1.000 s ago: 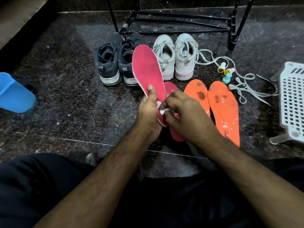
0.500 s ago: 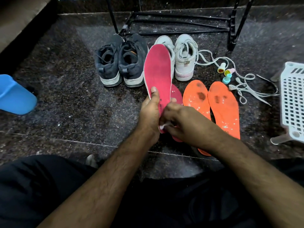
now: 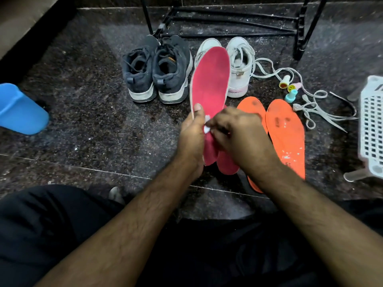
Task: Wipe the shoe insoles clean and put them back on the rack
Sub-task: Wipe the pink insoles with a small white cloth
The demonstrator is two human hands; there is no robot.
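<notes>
Gripped at its lower half by the left hand (image 3: 191,133), a pink insole (image 3: 210,85) is held upright. A small white wipe (image 3: 206,129) is pinched against it by the right hand (image 3: 236,133) fingers. Two orange insoles (image 3: 285,133) are laid on the floor just right of the fingers.

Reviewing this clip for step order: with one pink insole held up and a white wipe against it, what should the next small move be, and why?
Probably draw the white wipe up the held pink insole toward its toe. The left hand grips the insole's lower part, the right hand pinches the wipe near there, and the upper surface looks smudged.
</notes>
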